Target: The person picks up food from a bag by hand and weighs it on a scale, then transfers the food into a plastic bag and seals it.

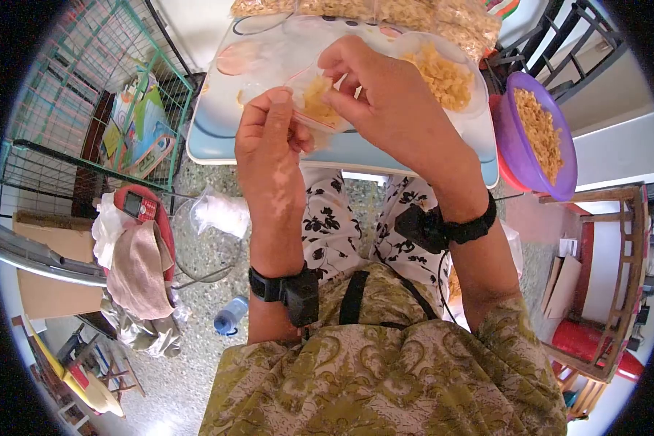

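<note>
My left hand (272, 138) is closed, pinching a small clear plastic bag (320, 120) between thumb and fingers over the near side of the table. Yellowish flakes (318, 98) show inside the bag. My right hand (392, 98) curves over the bag from the right, its fingers and thumb bent around the bag's side. Its exact fingertip contact is partly hidden. To the right of that hand, a clear round plate (474, 73) on the table bears a heap of similar flakes (443, 76).
Filled bags (407, 11) line the table's (218, 149) far edge. At the right stands a purple basin (568, 156) of snack pieces. A green wire cage (51, 94) is at left, above a red stool (168, 218) draped with cloth. A blue bottle (230, 315) lies on the floor.
</note>
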Available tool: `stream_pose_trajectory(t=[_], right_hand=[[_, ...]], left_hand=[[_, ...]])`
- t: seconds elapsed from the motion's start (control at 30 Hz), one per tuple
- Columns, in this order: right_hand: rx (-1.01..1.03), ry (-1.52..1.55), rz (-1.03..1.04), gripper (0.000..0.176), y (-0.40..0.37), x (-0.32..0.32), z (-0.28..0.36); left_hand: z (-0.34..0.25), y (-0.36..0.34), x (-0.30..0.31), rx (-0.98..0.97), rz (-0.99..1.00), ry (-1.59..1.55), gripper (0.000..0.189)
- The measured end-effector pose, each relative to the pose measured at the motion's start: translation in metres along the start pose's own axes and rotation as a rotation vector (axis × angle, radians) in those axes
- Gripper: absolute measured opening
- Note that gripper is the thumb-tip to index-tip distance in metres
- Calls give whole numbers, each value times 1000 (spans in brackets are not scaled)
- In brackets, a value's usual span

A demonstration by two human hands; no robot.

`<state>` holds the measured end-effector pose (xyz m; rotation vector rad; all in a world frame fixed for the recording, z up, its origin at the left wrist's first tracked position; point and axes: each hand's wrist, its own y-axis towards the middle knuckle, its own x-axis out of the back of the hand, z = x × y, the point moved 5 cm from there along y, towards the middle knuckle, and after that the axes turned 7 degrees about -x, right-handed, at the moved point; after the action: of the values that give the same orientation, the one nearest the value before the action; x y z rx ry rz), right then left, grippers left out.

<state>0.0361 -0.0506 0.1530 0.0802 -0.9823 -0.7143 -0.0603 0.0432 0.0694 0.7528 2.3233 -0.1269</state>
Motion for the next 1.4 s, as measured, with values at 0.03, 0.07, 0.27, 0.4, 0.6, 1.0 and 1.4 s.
stream_pose_trajectory(t=[0.03,0.07,0.27,0.4,0.6,1.0,1.4], right_hand=[[1,-1,1,24,1,-1,0],[103,1,-13,17,1,-3,4],[219,-50,43,18,4,-18,8],[276,-110,108,20,0,-30,4],[305,-144,163,22,-3,-31,1],[256,-139,196,18,-14,-22,0],[-56,267,-152,16,-24,10,-24]], left_hand=[[1,0,0,11,-4,0,17],[1,0,0,11,-5,-1,17],[-2,0,1,-2,-2,-8,16],[-5,1,2,-7,-33,26,16],[-4,0,0,-21,-19,-6,16],[-7,0,-8,-14,9,36,15],[-7,0,-22,-32,57,-32,18]])
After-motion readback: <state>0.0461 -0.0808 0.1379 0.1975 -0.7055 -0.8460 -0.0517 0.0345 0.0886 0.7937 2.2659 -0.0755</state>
